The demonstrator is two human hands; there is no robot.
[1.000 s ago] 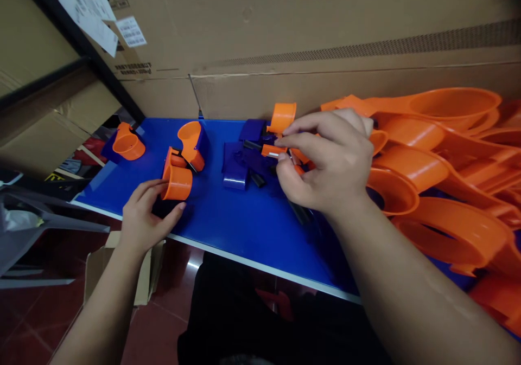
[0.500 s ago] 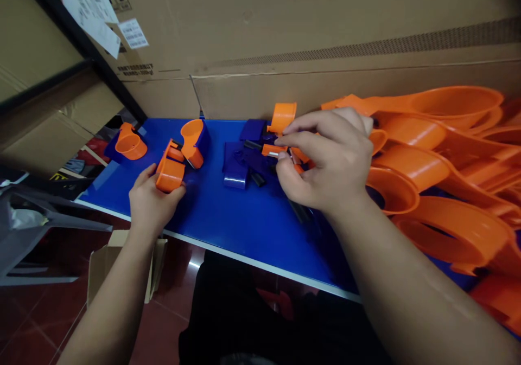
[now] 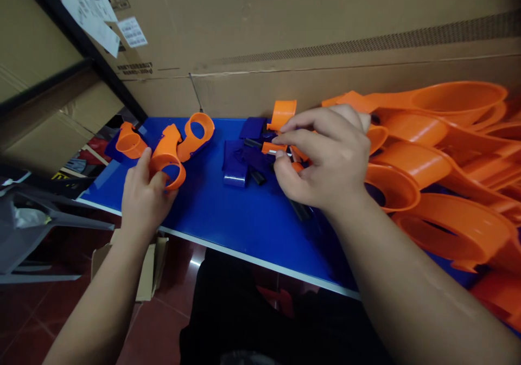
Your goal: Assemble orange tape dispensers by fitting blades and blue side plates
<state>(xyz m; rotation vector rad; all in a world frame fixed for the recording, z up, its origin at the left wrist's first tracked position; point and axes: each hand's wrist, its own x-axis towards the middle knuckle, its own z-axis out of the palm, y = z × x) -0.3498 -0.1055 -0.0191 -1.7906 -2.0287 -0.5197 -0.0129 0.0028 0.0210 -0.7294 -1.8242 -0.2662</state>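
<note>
My left hand (image 3: 144,194) is closed on the near ring of an orange plastic part (image 3: 169,143), fingertips over its rim, at the left end of the blue table (image 3: 203,218). Just behind it lies another orange ring-ended part (image 3: 199,132), touching or nearly touching the first. My right hand (image 3: 331,156) is bent over a small pile, with thumb and forefinger pinched at a small orange piece with a silver strip (image 3: 274,148). Around that piece are dark blue plastic parts (image 3: 235,164) and black pieces (image 3: 257,177). The palm hides part of the pile.
A heap of large orange ring-shaped parts (image 3: 451,186) fills the right end. An orange and blue part (image 3: 131,143) lies at the far left corner. A big cardboard box (image 3: 244,39) walls off the back. A grey plastic stool (image 3: 36,224) stands left of the table.
The orange part in my left hand has turned so its ring opening faces up. The part behind it has turned too, ring now at the back. My right hand has barely moved.
</note>
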